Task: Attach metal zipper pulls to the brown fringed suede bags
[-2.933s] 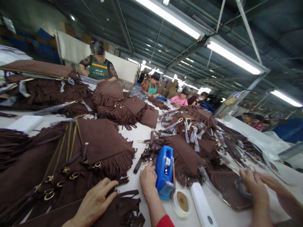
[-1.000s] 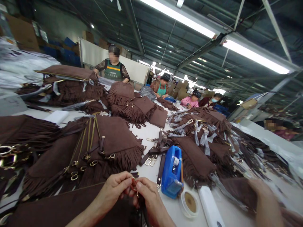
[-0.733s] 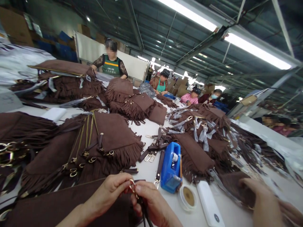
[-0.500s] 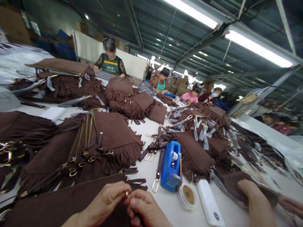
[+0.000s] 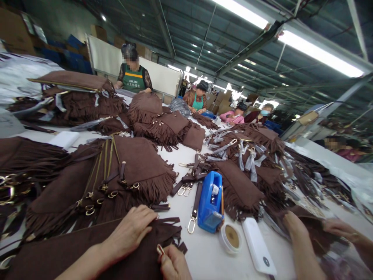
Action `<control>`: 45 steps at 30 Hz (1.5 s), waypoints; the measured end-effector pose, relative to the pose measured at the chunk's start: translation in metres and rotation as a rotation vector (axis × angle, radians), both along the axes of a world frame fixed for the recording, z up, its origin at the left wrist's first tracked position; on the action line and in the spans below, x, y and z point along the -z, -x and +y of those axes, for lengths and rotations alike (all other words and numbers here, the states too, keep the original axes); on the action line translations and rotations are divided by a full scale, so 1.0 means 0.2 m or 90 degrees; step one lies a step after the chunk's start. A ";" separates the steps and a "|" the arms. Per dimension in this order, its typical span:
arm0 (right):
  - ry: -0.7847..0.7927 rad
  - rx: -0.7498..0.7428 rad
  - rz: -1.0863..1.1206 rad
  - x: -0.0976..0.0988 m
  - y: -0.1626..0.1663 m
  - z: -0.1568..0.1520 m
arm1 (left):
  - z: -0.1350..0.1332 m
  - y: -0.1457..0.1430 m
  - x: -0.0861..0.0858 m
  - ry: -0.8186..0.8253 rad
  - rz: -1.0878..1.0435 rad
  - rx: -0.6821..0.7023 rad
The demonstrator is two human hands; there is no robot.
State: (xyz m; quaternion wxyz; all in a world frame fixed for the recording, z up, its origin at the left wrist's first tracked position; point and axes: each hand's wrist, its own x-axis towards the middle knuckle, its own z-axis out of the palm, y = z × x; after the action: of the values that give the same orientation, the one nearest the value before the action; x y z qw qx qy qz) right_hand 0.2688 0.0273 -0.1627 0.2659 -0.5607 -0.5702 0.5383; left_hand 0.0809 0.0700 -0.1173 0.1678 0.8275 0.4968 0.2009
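Observation:
A brown suede fringed bag (image 5: pixel 87 252) lies flat across the bottom of the head view. My left hand (image 5: pixel 131 231) rests palm down on its upper edge near the fringe, fingers stretched out and holding nothing. My right hand (image 5: pixel 172 265) sits at the bottom edge, partly cut off, and pinches a small gold metal clasp (image 5: pixel 160 249) just above the bag's fringe. A loose brown strap with a gold snap hook (image 5: pixel 194 208) lies on the white table just right of my hands.
A blue tape dispenser (image 5: pixel 210 202), a tape roll (image 5: pixel 230 237) and a flat white device (image 5: pixel 258 251) stand to the right. A co-worker's hands (image 5: pixel 294 229) handle a brown bag at the far right. Piles of brown fringed bags (image 5: pixel 122 175) cover the table; other people work beyond.
My hands were pinched together on the clasp; now they have parted. The left hand has laid itself flat on the bag and the right has dropped lower with the clasp.

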 end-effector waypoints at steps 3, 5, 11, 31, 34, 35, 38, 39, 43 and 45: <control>0.002 0.002 -0.004 -0.01 0.00 0.00 | 0.06 -0.02 -0.05 0.052 0.122 -0.029; -0.012 0.007 -0.012 -0.03 0.00 0.00 | 0.09 -0.03 -0.09 0.103 0.162 -0.019; -0.059 0.007 -0.068 -0.10 -0.02 0.00 | 0.14 -0.02 -0.17 0.206 0.193 0.031; -0.198 0.012 -0.381 -0.22 0.20 0.16 | 0.01 -0.05 -0.11 -0.006 0.092 -0.027; -0.223 0.018 -0.416 -0.22 0.23 0.15 | 0.00 -0.06 -0.06 -0.071 0.062 -0.025; -0.232 0.022 -0.427 -0.22 0.24 0.15 | 0.00 -0.06 -0.04 -0.084 0.057 -0.026; -0.263 0.033 -0.457 -0.21 0.25 0.15 | 0.00 -0.06 0.00 -0.099 0.050 -0.035; -0.277 0.036 -0.463 -0.20 0.25 0.14 | 0.01 -0.06 0.01 -0.098 0.048 -0.038; -0.290 0.057 -0.465 -0.18 0.27 0.13 | 0.01 -0.05 0.01 -0.085 0.037 -0.024; -0.262 0.068 -0.458 -0.18 0.27 0.12 | 0.01 -0.06 -0.01 -0.075 0.035 -0.015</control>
State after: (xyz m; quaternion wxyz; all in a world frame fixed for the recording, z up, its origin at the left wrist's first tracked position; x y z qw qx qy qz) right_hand 0.2138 0.0522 -0.1272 0.1837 -0.6768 -0.6927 0.1686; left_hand 0.0924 0.0726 -0.1162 0.1027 0.8353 0.4980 0.2088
